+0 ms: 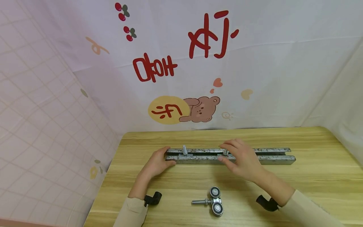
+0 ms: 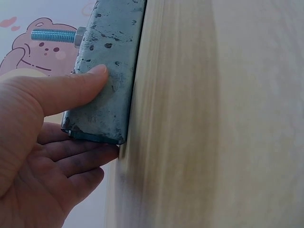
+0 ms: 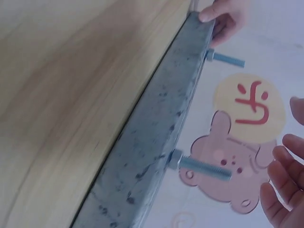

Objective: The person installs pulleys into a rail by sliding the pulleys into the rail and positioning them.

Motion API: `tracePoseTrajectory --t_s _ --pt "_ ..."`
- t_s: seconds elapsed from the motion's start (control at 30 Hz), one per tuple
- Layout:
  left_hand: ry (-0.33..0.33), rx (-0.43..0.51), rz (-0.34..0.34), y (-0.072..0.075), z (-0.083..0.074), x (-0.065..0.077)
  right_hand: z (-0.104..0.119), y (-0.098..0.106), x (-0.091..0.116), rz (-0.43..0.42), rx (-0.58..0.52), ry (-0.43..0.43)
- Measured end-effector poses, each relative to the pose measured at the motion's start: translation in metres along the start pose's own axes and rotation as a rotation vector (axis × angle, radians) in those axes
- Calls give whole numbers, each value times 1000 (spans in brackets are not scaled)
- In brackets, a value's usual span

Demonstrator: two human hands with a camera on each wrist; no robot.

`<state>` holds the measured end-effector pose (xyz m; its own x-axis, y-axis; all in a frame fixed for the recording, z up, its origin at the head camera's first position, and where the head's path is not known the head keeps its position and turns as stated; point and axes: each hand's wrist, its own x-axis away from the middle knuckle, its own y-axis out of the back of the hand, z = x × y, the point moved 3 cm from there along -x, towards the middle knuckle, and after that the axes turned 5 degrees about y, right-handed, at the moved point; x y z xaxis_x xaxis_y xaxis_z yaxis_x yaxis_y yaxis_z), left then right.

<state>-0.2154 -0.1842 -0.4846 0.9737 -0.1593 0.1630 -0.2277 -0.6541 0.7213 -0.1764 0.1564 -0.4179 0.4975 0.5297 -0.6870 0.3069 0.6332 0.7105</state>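
Observation:
A steel channel rail (image 1: 198, 160) with a slot along its top lies on the wooden table. My left hand (image 1: 157, 162) grips the rail's left end, thumb on the near side wall and fingers round the end, as the left wrist view shows. Two threaded bolts stand up out of the slot: the left bolt (image 1: 185, 149) near that hand, the right bolt (image 3: 204, 167) farther along. Around the right bolt hovers my right hand (image 1: 244, 159), its fingers spread and relaxed. In the right wrist view those fingers are apart from the bolt and hold nothing.
On the table (image 1: 175, 176) in front of the rail lies a trolley roller (image 1: 217, 208) with two wheels and a threaded stem pointing left. Black wrist mounts (image 1: 153, 199) sit at both sleeves. A printed cloth (image 1: 269, 63) hangs behind the table's back edge.

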Motion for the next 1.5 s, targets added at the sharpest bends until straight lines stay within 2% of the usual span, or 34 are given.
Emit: tracePoseTrajectory --t_s 0.3,0.7,1.13,1.27,1.5 --pt "-4 8 7 0 -2 1 26 -6 -2 56 1 134" --pt "-4 15 3 0 0 1 64 -22 4 310 -13 221" --pt "6 0 -8 0 1 1 93 -45 16 483 -87 292" --pt "15 0 -6 0 1 1 98 -56 21 498 -84 314" --pt "15 0 -6 0 1 0 105 -70 26 458 -44 351"
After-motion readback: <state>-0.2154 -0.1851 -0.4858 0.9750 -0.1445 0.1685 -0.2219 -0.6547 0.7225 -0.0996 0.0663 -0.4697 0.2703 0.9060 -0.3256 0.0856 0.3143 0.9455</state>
